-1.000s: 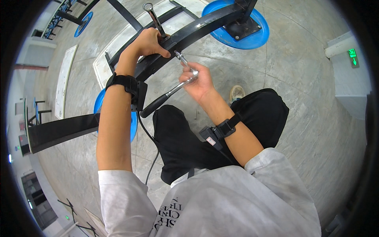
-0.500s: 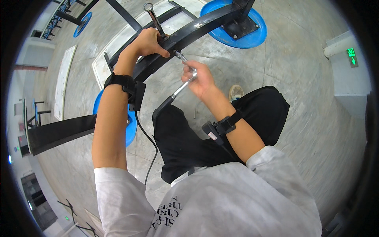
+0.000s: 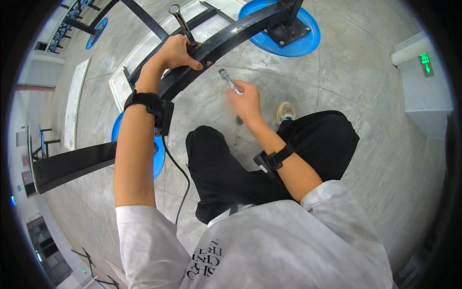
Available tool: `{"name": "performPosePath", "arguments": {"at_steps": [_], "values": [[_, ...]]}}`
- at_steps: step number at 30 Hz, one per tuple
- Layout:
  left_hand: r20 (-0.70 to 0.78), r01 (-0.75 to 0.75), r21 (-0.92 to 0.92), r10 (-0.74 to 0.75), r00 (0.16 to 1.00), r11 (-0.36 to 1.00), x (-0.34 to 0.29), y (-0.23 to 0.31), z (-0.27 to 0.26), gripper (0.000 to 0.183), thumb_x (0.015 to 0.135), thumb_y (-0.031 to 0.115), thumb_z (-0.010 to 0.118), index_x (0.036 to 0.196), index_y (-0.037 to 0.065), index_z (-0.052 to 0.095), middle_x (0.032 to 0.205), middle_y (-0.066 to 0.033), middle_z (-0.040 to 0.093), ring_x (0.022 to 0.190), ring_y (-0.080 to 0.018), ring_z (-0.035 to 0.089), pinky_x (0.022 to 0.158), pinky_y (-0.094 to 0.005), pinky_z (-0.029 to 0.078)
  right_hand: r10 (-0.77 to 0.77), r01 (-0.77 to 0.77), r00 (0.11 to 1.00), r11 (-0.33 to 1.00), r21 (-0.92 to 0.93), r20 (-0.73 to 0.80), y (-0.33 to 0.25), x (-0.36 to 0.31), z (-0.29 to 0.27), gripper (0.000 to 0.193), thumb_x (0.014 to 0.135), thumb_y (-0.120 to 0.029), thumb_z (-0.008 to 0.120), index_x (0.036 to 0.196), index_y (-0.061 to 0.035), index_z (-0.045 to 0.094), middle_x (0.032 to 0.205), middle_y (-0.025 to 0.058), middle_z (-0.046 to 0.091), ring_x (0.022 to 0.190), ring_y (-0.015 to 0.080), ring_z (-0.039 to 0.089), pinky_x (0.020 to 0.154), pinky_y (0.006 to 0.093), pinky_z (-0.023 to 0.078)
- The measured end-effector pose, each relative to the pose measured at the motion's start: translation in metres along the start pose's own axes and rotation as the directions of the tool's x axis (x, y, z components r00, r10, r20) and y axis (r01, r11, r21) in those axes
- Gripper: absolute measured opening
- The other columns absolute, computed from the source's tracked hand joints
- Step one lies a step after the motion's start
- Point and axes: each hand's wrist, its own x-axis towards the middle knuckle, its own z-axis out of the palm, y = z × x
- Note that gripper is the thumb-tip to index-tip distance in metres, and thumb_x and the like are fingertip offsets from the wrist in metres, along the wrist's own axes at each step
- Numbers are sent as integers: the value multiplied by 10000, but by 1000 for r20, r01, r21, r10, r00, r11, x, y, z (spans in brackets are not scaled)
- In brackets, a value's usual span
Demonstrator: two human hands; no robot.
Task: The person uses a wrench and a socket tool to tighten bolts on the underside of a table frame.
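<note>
My left hand [image 3: 177, 52] grips the curved black metal bar [image 3: 238, 36], fingers over its top and thumb on the near side. A ring-ended spanner [image 3: 181, 23] stands up from the bar right beside those fingers; its lower end is hidden. Just past my thumb a small bolt end [image 3: 209, 63] shows in the bar's side. My right hand [image 3: 246, 100] is closed around a chrome socket wrench [image 3: 231, 82], its socket end pointing at the bar but apart from it. The wrench's handle is mostly hidden and blurred by motion.
Round blue seats [image 3: 308, 36] are fixed to the black frame, upside down on the grey floor. A black beam [image 3: 74, 166] reaches left. A pale panel [image 3: 76, 103] lies farther off. A dark cable [image 3: 185, 180] hangs from my left wrist. A wall [image 3: 426, 91] stands at right.
The socket wrench has come off the bolt end in the bar, and my right hand has turned it and drawn it slightly right and nearer. My left hand keeps its hold.
</note>
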Motion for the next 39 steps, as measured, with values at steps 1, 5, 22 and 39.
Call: {"name": "performPosePath", "arguments": {"at_steps": [1, 5, 22, 39], "values": [[6, 0, -13, 0, 1000, 1000, 0, 2, 0, 645, 438, 329, 782, 893, -94, 607, 853, -184, 618, 800, -275, 596, 750, -311, 472, 254, -264, 965, 933, 245, 71, 3, 0, -2, 107, 747, -63, 545, 779, 25, 595, 582, 60, 549, 482, 150, 514, 471, 273, 387], [-27, -15, -6, 15, 1000, 1000, -2, -3, 1, 617, 438, 326, 782, 864, -87, 613, 816, -171, 615, 768, -257, 592, 725, -307, 471, 274, -314, 949, 848, 426, 154, -3, -4, -1, 106, 751, -67, 546, 785, 20, 596, 585, 8, 503, 489, 62, 443, 455, 215, 339], [-46, -15, -48, 13, 999, 999, -3, 0, 3, 551, 423, 341, 776, 777, -59, 640, 727, -159, 621, 678, -263, 595, 667, -322, 487, 376, -602, 766, 136, 787, 521, -17, 20, 10, 193, 833, -106, 501, 931, 57, 535, 593, 24, 460, 477, 95, 389, 474, 246, 323], [-23, -51, -15, 50, 998, 999, 6, -10, 5, 584, 427, 365, 790, 786, -65, 626, 746, -164, 623, 718, -271, 601, 683, -335, 475, -203, 240, 971, 856, -457, 130, -18, 7, 18, 183, 739, -86, 553, 876, 35, 551, 675, 237, 583, 669, 418, 586, 609, 483, 449]]}}
